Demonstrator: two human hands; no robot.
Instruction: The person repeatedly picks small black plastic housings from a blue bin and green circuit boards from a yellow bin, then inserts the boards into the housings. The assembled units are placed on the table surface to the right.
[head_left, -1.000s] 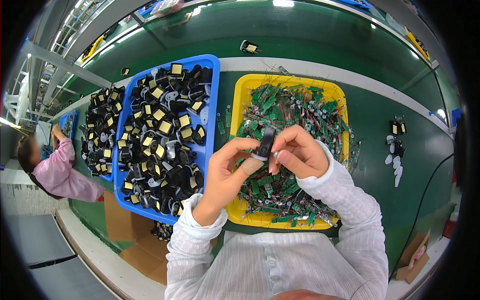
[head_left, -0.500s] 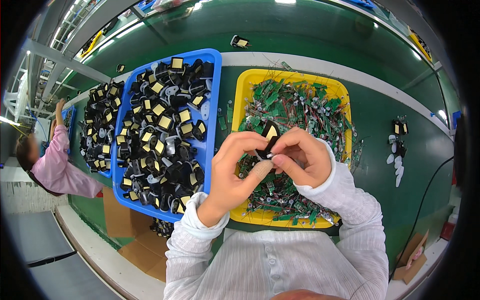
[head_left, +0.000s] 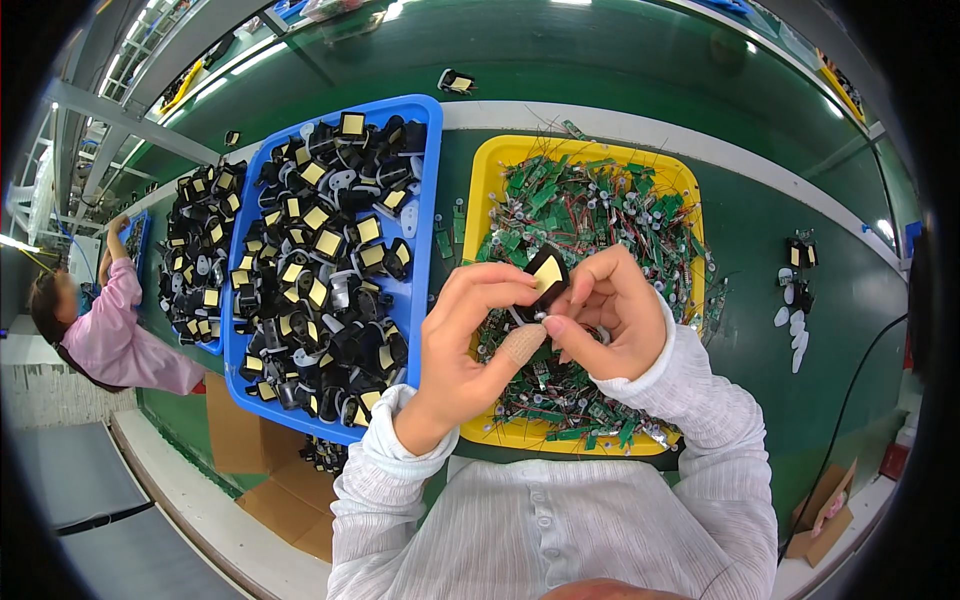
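Observation:
Above the yellow tray [head_left: 482, 190], my left hand [head_left: 462, 345] pinches a black plastic housing [head_left: 548, 279] with a pale yellow pad on its face. A tan bandage wraps my left thumb. My right hand [head_left: 622, 318] is at the housing's right side, fingers curled. Its thumb tip meets a small whitish bit [head_left: 541, 317] at the housing's lower edge; what lies between those fingers is too small to make out. Green circuit boards [head_left: 550, 190] with thin wires and small round discs are heaped in the tray beneath both hands.
Left of the yellow tray, a blue tray [head_left: 432, 180] holds many similar black housings. More housings lie farther left, near a co-worker in pink [head_left: 110, 310]. Loose grey-white pieces [head_left: 797, 335] and black parts lie at right, near a black cable [head_left: 850, 390]. A housing [head_left: 457, 82] sits on the green belt.
The housing in my left hand has tilted, showing more of its yellow pad. My right fingers have lifted slightly off it. The parts on the far belt have shifted left.

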